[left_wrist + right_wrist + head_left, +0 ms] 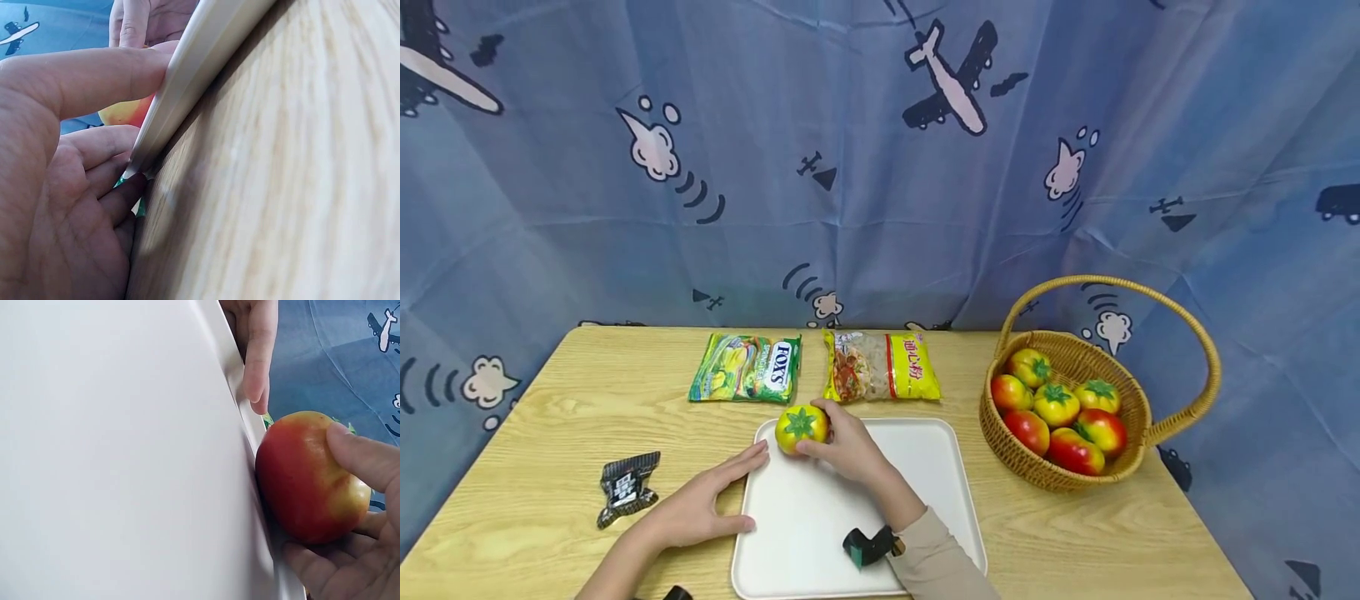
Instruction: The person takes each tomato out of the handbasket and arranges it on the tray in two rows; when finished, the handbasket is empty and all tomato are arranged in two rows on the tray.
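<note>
A round yellow-and-red tomato-like fruit [801, 427] with a green star-shaped leaf top is at the far left corner of the white tray [808, 533]. My right hand [847, 442] grips it, thumb on the near side and fingers behind. In the right wrist view the fruit's [306, 478] red side faces the tray, close to its rim. My left hand [700, 504] lies along the tray's left edge with fingers extended and thumb apart. The left wrist view shows that thumb [119, 78] touching the rim.
A wicker basket [1026, 467] of several similar fruits stands right. Behind the tray lie a green FOX'S candy bag [747, 368] and a yellow pasta packet [882, 367]. A small black wrapped packet [627, 487] lies left. A blue patterned curtain [835, 167] hangs behind the table.
</note>
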Action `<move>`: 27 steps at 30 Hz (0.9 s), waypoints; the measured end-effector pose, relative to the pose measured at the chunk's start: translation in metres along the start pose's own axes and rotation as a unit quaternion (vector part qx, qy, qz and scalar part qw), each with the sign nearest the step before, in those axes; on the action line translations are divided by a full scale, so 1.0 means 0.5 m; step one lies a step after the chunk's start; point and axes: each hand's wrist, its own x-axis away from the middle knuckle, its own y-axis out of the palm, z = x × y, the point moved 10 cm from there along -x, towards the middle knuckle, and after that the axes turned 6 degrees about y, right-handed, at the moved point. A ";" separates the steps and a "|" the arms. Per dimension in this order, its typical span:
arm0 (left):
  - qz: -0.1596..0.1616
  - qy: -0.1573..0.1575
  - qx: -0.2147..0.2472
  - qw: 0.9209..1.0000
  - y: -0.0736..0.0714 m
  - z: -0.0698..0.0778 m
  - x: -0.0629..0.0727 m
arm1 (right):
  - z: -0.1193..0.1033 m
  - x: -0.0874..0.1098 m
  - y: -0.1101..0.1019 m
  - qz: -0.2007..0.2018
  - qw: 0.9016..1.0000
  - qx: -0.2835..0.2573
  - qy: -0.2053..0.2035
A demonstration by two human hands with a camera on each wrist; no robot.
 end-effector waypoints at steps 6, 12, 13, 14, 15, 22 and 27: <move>0.008 -0.004 0.001 1.000 -0.001 -0.004 0.001 | -0.003 0.001 0.002 -0.009 1.000 0.006 -0.008; 0.004 -0.010 -0.002 1.000 0.003 -0.006 0.003 | 0.004 0.005 0.007 -0.020 1.000 0.011 0.001; 0.004 -0.009 -0.002 1.000 0.004 -0.006 0.003 | 0.005 0.006 0.008 -0.021 1.000 0.012 0.003; 0.004 -0.012 0.000 1.000 0.005 -0.007 0.004 | 0.006 0.006 0.009 -0.022 1.000 0.013 0.004; 0.005 -0.012 -0.001 1.000 0.005 -0.008 0.004 | 0.006 0.006 0.009 -0.021 1.000 0.018 0.003; 0.006 -0.003 -0.003 1.000 0.003 -0.003 0.004 | 0.001 0.010 -0.003 -0.013 0.999 0.043 0.008; 0.006 0.005 -0.005 1.000 -0.001 0.003 0.002 | -0.016 0.017 -0.022 -0.009 0.998 0.063 0.003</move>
